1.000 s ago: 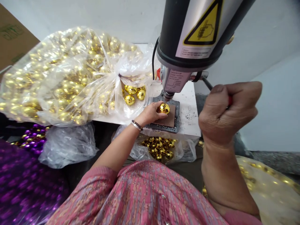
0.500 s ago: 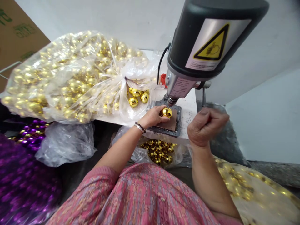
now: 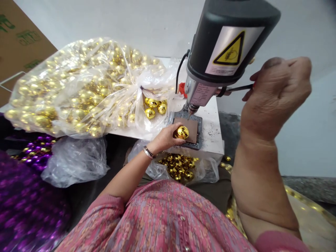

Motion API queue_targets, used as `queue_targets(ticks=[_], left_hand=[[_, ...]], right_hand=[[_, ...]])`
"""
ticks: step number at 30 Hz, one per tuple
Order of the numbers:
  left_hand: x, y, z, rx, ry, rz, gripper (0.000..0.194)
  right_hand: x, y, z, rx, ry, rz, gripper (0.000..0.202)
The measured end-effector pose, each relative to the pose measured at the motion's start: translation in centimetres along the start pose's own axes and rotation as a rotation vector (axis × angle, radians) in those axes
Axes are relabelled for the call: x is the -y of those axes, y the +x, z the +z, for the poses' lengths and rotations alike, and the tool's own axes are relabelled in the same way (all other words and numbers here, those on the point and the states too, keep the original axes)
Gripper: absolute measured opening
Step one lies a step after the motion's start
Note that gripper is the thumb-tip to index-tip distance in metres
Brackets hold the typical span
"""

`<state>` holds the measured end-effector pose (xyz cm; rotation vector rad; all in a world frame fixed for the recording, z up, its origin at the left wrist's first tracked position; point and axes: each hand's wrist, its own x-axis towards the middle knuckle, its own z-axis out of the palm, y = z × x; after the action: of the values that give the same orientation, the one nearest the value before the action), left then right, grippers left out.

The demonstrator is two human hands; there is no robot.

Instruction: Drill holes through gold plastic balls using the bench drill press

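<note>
Between the thumb and fingers of my left hand (image 3: 166, 138) is a shiny gold mirror-faceted ball (image 3: 183, 132), held over the front of the drill press base (image 3: 198, 132). A brown square pad (image 3: 192, 126) lies on that base. The chuck and bit (image 3: 193, 109) of the drill press (image 3: 231, 45) are above and behind the ball, apart from it. My right hand (image 3: 278, 92) is raised at the right, its fingers closed around the end of the feed lever (image 3: 240, 88).
A big clear bag of gold balls (image 3: 78, 87) covers the table's left side, with several loose balls (image 3: 154, 107) at its mouth. An open bag of gold balls (image 3: 178, 167) sits below the table edge. Purple balls (image 3: 36, 150) are at left. Dark shavings dot the white tabletop (image 3: 212, 122).
My right hand has swung up and outward with the lever, and the chuck has risen off the ball. My left hand has drawn the ball toward me, out from beneath the bit.
</note>
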<state>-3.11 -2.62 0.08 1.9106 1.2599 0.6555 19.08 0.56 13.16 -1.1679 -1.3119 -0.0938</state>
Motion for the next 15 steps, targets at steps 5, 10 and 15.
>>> queue_targets(ticks=[5, 10, 15], left_hand=[[0.7, -2.8, -1.7, 0.154, 0.045, 0.035, 0.067], [1.0, -1.0, -4.5, -0.078, 0.078, -0.124, 0.04], [1.5, 4.4, -7.1, -0.347, 0.351, -0.367, 0.045]], right_hand=[[0.4, -0.3, 0.1, -0.001, 0.033, 0.053, 0.049], [0.5, -0.4, -0.1, 0.001, 0.015, 0.057, 0.043], [1.1, -0.8, -0.4, 0.006, 0.002, 0.077, 0.046]])
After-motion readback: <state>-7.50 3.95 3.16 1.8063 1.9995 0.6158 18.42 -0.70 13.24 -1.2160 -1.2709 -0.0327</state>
